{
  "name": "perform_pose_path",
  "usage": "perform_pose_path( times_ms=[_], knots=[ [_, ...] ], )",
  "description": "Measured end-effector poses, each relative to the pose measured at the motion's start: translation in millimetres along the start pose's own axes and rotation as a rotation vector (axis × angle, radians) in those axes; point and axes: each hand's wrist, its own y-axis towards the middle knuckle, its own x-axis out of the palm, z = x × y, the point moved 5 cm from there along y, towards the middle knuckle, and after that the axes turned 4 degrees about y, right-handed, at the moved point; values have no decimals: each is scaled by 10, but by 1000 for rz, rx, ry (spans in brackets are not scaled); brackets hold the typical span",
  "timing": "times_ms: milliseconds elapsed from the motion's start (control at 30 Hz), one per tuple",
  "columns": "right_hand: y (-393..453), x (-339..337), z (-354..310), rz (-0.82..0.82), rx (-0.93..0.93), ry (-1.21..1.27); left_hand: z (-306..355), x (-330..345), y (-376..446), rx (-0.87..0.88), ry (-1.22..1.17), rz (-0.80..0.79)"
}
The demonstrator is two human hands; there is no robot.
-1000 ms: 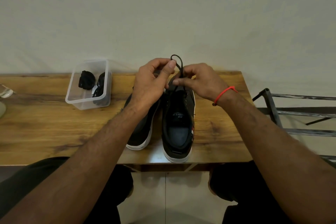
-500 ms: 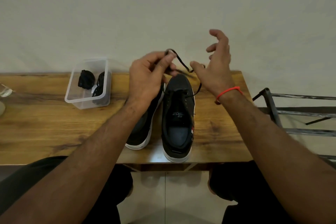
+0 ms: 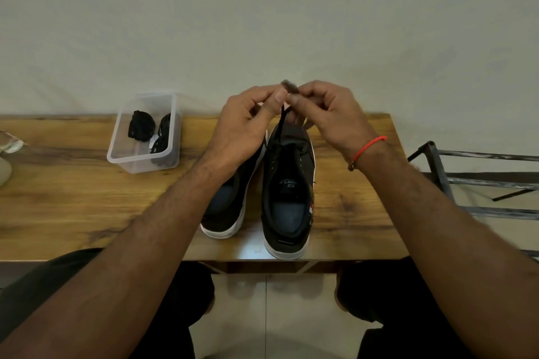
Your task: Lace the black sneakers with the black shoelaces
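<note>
Two black sneakers with white soles stand side by side on the wooden table [image 3: 73,207], toes away from me. The right sneaker [image 3: 288,192] has a black shoelace [image 3: 280,122] running up from its front eyelets. My left hand [image 3: 245,122] and my right hand [image 3: 326,114] meet above its toe, and both pinch the lace's upper end between thumb and fingers. The lace tip between them is blurred. My left forearm covers much of the left sneaker [image 3: 230,201].
A clear plastic box [image 3: 140,160] with bundled black laces [image 3: 140,128] stands at the table's back left. A metal rack [image 3: 472,178] sits to the right of the table. A pale object [image 3: 5,169] lies at the far left edge. A wall rises right behind the table.
My right hand, which was raised with spread fingers half a second ago, has come back down and closed on the lace beside my left hand. The sneakers have not moved.
</note>
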Motion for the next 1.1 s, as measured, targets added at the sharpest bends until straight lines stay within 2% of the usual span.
perform_pose_path(
  times_ms=[100,167,233,333,400,500,600,667,933,1033,1100],
  knots=[
    [18,-303,-124,385,-99,173,-120,-35,1,-134,-58,85],
    [-3,-496,-204,557,-184,162,-231,0,-15,-186,8,70],
    [-12,-598,-229,619,-242,66,-301,69,-45,-173,141,19],
    [0,-608,-144,650,-177,-84,-366,248,-128,-77,408,-114],
    [2,-585,-57,631,-51,-270,-397,365,-188,-20,534,-188],
    [-26,-566,32,526,169,-592,-419,433,-246,-25,622,-223],
    [-42,-472,44,345,209,-942,-412,435,-241,-60,651,-218],
    [-43,-388,82,247,203,-1026,-385,425,-240,-66,665,-211],
    [-23,-426,123,228,224,-971,-376,424,-288,0,838,-210],
    [30,-344,180,87,197,-782,-388,399,-273,-33,801,-168],
    [41,-213,185,-71,138,-775,-399,373,-234,-97,618,-136]
  ],
)
